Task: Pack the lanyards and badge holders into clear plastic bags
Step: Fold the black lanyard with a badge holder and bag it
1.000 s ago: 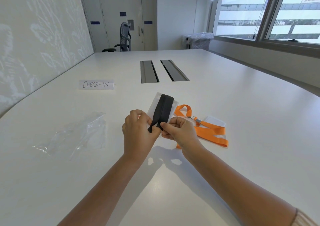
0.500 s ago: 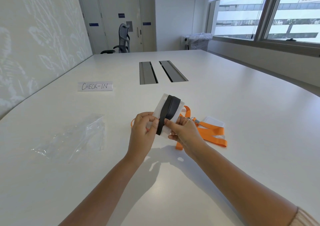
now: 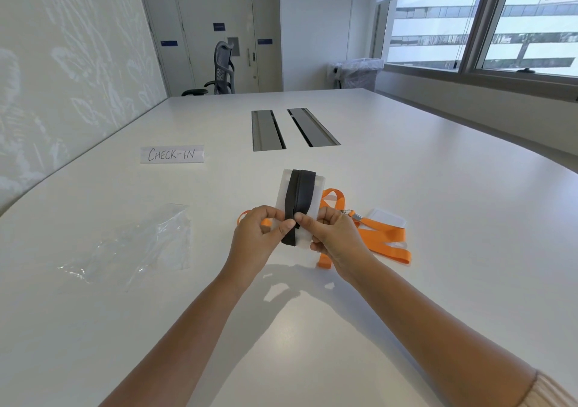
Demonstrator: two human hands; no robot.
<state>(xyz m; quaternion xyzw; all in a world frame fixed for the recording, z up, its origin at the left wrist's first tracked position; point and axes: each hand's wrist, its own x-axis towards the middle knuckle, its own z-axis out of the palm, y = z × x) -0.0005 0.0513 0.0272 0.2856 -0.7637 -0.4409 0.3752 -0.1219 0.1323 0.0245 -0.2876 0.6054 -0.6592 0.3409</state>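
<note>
bundling first set, nothing bagged yet

pinching the black lanyard [image 3: 299, 200] wound around a clear badge holder [image 3: 318, 188], left hand [image 3: 261, 241] and right hand [image 3: 336, 241] hold it above the table [image 3: 438, 219]. clear plastic bags [image 3: 140, 247] lie empty to the left; orange lanyard [image 3: 381, 241] waits just behind. farther off, a sign [image 3: 172, 154] reads "check-in"

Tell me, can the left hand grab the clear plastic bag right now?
Probably not yet. The left hand is busy pinching the black lanyard. The clear plastic bag lies close on its side with nothing between, so once freed, likely yes.
</note>
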